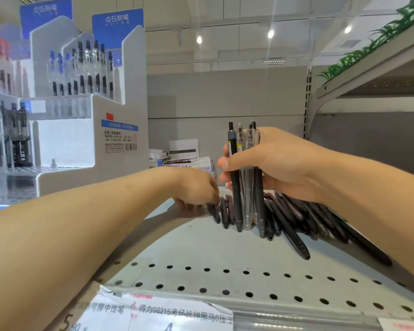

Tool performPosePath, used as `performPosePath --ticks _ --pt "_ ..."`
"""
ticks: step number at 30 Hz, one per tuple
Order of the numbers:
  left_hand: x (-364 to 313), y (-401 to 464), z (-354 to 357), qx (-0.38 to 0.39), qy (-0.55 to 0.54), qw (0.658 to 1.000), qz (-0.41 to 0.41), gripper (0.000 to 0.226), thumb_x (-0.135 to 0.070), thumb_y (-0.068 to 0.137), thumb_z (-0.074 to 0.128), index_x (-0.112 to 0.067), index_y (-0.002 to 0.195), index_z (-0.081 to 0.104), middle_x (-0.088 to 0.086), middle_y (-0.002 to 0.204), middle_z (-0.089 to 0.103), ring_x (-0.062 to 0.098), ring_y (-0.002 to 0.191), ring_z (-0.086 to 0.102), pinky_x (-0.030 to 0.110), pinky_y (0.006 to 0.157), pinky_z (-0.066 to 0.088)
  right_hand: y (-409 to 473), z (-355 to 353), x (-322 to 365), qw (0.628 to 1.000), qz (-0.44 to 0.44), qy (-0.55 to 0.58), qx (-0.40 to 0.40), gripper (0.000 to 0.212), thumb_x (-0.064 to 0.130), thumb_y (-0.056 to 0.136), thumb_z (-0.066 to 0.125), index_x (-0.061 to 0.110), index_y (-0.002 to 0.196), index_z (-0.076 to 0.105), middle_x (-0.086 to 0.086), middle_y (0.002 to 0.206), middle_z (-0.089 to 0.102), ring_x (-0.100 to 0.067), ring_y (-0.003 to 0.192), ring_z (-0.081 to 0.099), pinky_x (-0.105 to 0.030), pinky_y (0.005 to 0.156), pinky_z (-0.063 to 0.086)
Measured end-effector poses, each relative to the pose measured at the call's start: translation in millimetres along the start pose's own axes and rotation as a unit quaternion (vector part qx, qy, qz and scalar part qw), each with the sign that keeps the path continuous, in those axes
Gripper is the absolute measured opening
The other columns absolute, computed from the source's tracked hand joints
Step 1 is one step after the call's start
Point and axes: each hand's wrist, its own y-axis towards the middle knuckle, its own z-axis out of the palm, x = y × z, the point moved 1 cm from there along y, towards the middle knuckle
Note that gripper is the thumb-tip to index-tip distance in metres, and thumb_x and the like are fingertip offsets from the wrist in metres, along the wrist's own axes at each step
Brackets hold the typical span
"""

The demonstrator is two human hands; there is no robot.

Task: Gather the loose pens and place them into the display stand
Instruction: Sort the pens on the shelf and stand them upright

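Note:
My right hand (273, 161) grips a bundle of several pens (245, 182), black and clear ones, held upright with their tips on the shelf. A pile of loose black pens (296, 218) lies on the grey shelf behind and to the right of the bundle. My left hand (196, 189) reaches to the left end of the pile, its fingertips pinching a dark pen (214, 211) that lies flat. The white display stand (81, 111) with tiered rows of pens stands at the left.
The shelf (201, 247) is perforated metal with a price-label strip (177, 314) along its front edge. Small boxes and cards (184, 156) sit at the back of the shelf. Another shelf (368, 75) with green fake plants hangs upper right.

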Motion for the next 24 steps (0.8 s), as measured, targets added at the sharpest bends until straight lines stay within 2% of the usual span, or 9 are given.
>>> performPosePath --ticks 2,3,6,9,11,13,17,22,24 --pt "-0.3 2.3 -1.4 -0.001 -0.006 1.000 -0.026 0.025 -0.027 0.097 0.054 -0.023 0.121 0.060 0.003 0.089 0.066 0.017 0.070 0.066 0.026 0.055 0.056 0.2 -0.8 0.3 1.000 0.001 -0.005 -0.011 0.016 0.000 0.087 0.072 0.011 0.093 0.062 -0.010 0.081 0.070 -0.025 0.080 0.076 -0.037 0.071 0.064" --pt "1.1 2.4 -3.1 0.001 -0.007 0.999 -0.040 0.029 -0.026 0.095 0.057 -0.021 0.124 0.059 0.004 0.092 0.067 0.018 0.072 0.067 0.025 0.054 0.057 0.7 -1.3 0.7 1.000 0.004 -0.007 -0.016 0.015 0.001 0.087 0.073 0.011 0.091 0.063 -0.009 0.079 0.070 -0.025 0.081 0.077 -0.039 0.073 0.065" --pt "6.9 -0.5 -10.8 -0.025 -0.028 0.998 -0.055 0.049 -0.023 0.091 0.065 -0.020 0.138 0.050 0.008 0.107 0.066 0.021 0.079 0.069 0.029 0.063 0.062 3.6 -3.0 -0.8 0.999 0.016 -0.025 -0.028 0.015 0.005 0.086 0.075 0.011 0.094 0.065 -0.009 0.082 0.074 -0.026 0.085 0.078 -0.044 0.079 0.064" --pt "13.0 -13.6 -30.6 -0.106 -0.175 0.979 0.023 0.055 -0.018 0.090 0.066 -0.028 0.140 0.047 0.005 0.098 0.067 0.014 0.065 0.068 0.022 0.053 0.056 7.5 -3.8 -3.1 0.996 0.027 -0.050 -0.062 0.019 0.010 0.084 0.078 0.012 0.099 0.067 -0.017 0.100 0.075 -0.030 0.096 0.075 -0.048 0.089 0.061" --pt "12.1 -30.1 -45.5 -0.100 -0.305 0.941 0.107 0.043 -0.017 0.086 0.068 -0.026 0.127 0.062 0.005 0.097 0.072 0.014 0.065 0.070 0.023 0.059 0.056 8.4 -4.2 -2.5 0.996 0.033 -0.050 -0.070 0.020 0.011 0.084 0.078 0.012 0.102 0.069 -0.020 0.106 0.074 -0.032 0.100 0.074 -0.047 0.089 0.061" --pt "10.3 -44.0 -53.8 -0.091 -0.369 0.908 0.179 0.027 -0.018 0.081 0.066 -0.024 0.107 0.072 0.003 0.089 0.074 0.018 0.071 0.070 0.026 0.064 0.057 8.1 -5.7 -2.8 0.996 0.044 -0.046 -0.069 0.028 0.012 0.084 0.078 0.010 0.110 0.067 -0.020 0.110 0.073 -0.031 0.100 0.074 -0.049 0.088 0.061" --pt "6.3 -53.8 -53.6 -0.109 -0.341 0.904 0.233 0.017 -0.014 0.091 0.067 -0.019 0.107 0.070 0.000 0.089 0.075 0.020 0.076 0.071 0.026 0.067 0.057 7.7 -4.5 -2.8 0.997 0.041 -0.051 -0.044 0.028 0.012 0.088 0.074 0.014 0.115 0.069 -0.014 0.111 0.075 -0.024 0.098 0.075 -0.046 0.087 0.061" --pt "1.1 -56.9 -53.1 -0.102 -0.281 0.920 0.253 0.027 -0.025 0.083 0.077 -0.014 0.107 0.069 0.001 0.093 0.075 0.017 0.078 0.071 0.027 0.074 0.060 5.1 -5.1 -4.4 0.997 0.029 -0.056 -0.035 0.024 0.014 0.087 0.076 0.023 0.109 0.072 -0.007 0.104 0.078 -0.020 0.090 0.077 -0.036 0.073 0.063" --pt "1.1 -55.5 -52.9 -0.108 -0.278 0.918 0.262 0.030 -0.025 0.085 0.075 -0.010 0.110 0.068 0.003 0.094 0.076 0.016 0.078 0.072 0.027 0.074 0.060 5.3 -4.8 -4.8 0.997 0.028 -0.054 -0.038 0.023 0.011 0.085 0.077 0.022 0.104 0.073 -0.010 0.102 0.077 -0.025 0.093 0.076 -0.041 0.079 0.064"
